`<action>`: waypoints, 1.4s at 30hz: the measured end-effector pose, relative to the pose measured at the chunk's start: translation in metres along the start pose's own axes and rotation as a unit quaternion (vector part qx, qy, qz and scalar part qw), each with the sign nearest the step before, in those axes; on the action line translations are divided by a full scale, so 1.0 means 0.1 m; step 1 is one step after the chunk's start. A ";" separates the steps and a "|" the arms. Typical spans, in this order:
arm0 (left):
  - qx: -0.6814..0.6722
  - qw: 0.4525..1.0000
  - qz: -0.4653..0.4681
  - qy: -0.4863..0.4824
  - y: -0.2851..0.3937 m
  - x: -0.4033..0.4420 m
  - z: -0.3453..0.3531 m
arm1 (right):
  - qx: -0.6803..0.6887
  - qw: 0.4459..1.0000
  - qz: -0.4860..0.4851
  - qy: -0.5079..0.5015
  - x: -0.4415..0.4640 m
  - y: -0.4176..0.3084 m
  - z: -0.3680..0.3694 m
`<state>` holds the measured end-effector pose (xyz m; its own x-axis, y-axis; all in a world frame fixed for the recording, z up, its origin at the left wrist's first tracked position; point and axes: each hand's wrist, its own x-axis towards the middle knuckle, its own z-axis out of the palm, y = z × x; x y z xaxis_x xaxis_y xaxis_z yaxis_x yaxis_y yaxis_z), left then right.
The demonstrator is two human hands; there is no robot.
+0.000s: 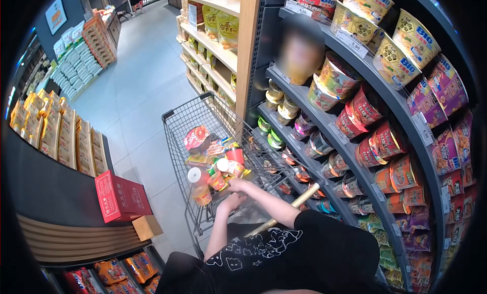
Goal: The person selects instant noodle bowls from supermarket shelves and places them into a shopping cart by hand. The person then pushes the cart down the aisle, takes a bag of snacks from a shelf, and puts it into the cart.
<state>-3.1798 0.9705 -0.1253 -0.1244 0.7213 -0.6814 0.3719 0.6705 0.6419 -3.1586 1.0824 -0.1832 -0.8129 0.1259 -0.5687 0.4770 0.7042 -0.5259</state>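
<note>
A black wire shopping cart [175, 136] stands ahead of me with groceries in it. My right hand [236, 185] reaches over the goods, its fingers closed at the edge of an orange-red cup [218, 182]. Just below it, my left hand [231, 201] is beside my right wrist; its fingertips are too small to make out. Near the hands are a second orange cup [202, 195], a white-lidded container [194, 175] and a red can-like item [235, 154]. Farther up in the cart lies a red round-topped pack [197, 137]. The cart's pale handle [284, 210] runs beneath my right forearm.
Dark shelves at right hold instant noodle cups [365, 106] and noodle packets [441, 93]. At left are a rack of yellow packs [48, 126] and a red box [119, 196]. A wooden-edged shelf [215, 45] borders the tiled aisle [137, 76].
</note>
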 end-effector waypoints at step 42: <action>-0.216 0.931 0.226 0.187 -1.04 0.62 -2.30 | 0.205 0.970 -0.127 0.014 2.43 -0.77 -0.84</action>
<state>-3.4379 0.9854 -0.1533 -0.3867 0.9029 -0.1880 0.0697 0.2319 0.9702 -3.4212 1.1172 -0.2280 -0.9279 0.0076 -0.3729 0.3477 0.3793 -0.8575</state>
